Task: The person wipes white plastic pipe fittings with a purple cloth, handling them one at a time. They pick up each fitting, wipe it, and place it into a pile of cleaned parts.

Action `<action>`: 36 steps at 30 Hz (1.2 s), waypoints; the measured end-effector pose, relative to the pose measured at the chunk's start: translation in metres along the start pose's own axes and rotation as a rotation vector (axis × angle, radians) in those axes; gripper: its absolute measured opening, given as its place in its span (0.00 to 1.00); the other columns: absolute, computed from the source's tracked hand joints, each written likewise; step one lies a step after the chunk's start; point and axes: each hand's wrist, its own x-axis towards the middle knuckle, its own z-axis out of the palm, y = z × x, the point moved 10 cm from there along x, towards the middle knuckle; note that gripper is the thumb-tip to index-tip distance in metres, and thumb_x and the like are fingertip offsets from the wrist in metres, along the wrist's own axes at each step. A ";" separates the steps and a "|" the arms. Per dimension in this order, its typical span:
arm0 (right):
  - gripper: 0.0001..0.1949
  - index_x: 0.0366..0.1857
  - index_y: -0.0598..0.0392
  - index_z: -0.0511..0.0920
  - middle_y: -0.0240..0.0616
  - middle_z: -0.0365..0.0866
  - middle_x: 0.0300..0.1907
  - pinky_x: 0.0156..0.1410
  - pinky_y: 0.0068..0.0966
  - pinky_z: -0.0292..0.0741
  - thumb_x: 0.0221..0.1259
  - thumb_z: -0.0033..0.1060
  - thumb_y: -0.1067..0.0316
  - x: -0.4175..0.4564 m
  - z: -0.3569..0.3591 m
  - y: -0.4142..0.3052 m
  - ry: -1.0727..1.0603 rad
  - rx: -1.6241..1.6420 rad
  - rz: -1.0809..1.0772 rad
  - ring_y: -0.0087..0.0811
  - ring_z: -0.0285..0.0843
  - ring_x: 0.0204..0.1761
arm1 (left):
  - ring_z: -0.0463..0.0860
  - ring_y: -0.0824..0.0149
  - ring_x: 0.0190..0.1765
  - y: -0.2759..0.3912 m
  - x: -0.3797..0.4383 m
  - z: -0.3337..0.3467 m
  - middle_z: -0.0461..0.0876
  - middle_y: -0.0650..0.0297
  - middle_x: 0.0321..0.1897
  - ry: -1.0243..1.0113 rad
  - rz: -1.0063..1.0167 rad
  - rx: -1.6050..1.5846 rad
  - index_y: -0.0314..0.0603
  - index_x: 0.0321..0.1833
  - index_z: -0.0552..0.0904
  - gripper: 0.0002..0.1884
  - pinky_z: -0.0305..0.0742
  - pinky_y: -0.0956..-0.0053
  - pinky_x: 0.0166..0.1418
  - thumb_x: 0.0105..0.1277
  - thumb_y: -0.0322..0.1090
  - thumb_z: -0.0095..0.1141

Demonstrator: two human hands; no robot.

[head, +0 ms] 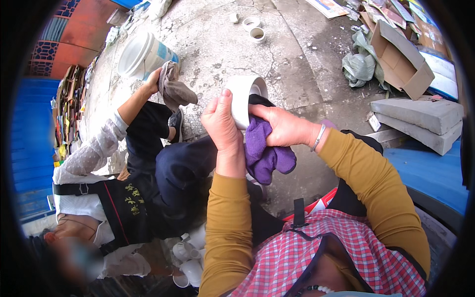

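Note:
My left hand [224, 122] grips a short white plastic pipe piece [241, 100] from its left side, thumb up along the wall. A purple cloth [263, 152], which looks like a knitted glove, is in my right hand [282, 126] at the pipe's open end. Part of that cloth, and something black beside it, lies at the opening; the fingertips there are partly hidden. At the left, a co-worker's hand [153, 81] holds a grey-brown cloth [174, 89], apart from my hands.
A white bucket [141, 55] stands behind the co-worker's cloth. White pipe rings [257, 35] lie on the cracked floor. On the right are a cardboard box [400, 59] and grey slabs [419, 115]. Several white fittings [191, 271] lie below, beside the co-worker.

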 end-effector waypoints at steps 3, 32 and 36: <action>0.27 0.56 0.62 0.66 0.40 0.77 0.44 0.53 0.25 0.71 0.48 0.60 0.73 -0.003 0.007 0.015 0.028 0.367 0.116 0.30 0.75 0.48 | 0.71 0.80 0.25 -0.005 0.000 -0.006 0.77 0.69 0.23 0.026 0.022 0.050 0.34 0.26 0.80 0.09 0.64 0.85 0.28 0.62 0.31 0.57; 0.21 0.47 0.42 0.74 0.38 0.75 0.36 0.40 0.35 0.74 0.45 0.63 0.59 -0.013 -0.034 -0.071 0.416 -0.750 -0.312 0.41 0.76 0.31 | 0.74 0.75 0.28 -0.031 -0.026 0.018 0.76 0.66 0.25 -0.057 -0.071 0.051 0.38 0.29 0.78 0.27 0.70 0.80 0.33 0.70 0.56 0.38; 0.15 0.44 0.50 0.76 0.40 0.79 0.39 0.42 0.28 0.75 0.49 0.57 0.65 0.005 -0.080 -0.015 0.482 -0.315 -0.050 0.37 0.78 0.38 | 0.67 0.79 0.25 -0.015 -0.037 0.029 0.73 0.71 0.20 -0.137 0.029 0.269 0.37 0.23 0.76 0.28 0.62 0.81 0.28 0.71 0.55 0.39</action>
